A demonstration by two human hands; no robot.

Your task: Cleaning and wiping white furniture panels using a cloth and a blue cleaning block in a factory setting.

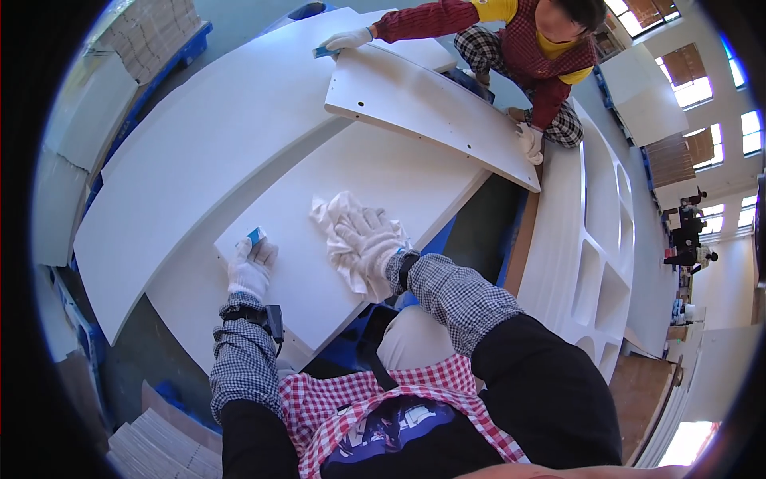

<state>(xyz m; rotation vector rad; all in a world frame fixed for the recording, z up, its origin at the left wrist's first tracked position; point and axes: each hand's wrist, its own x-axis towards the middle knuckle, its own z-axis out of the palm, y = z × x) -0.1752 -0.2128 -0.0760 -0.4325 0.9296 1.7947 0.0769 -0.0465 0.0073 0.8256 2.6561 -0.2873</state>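
My left hand, in a white glove, is closed round a small blue and white block near the left edge of a white panel. A crumpled white cloth lies on the same panel under my gloved right hand. That hand presses the cloth against the surface, gripping it; its thumb side is partly lost in the folds. Across from me a crouching co-worker rests a gloved hand with a blue block on another white panel with small holes. The co-worker's other gloved hand is at that panel's right end.
A large curved white panel lies to the left. On the right stands a white panel with cut-out openings. Blue pallets carry stacked boards at the far left. More stacked panels lie at lower left. Distant people stand at far right.
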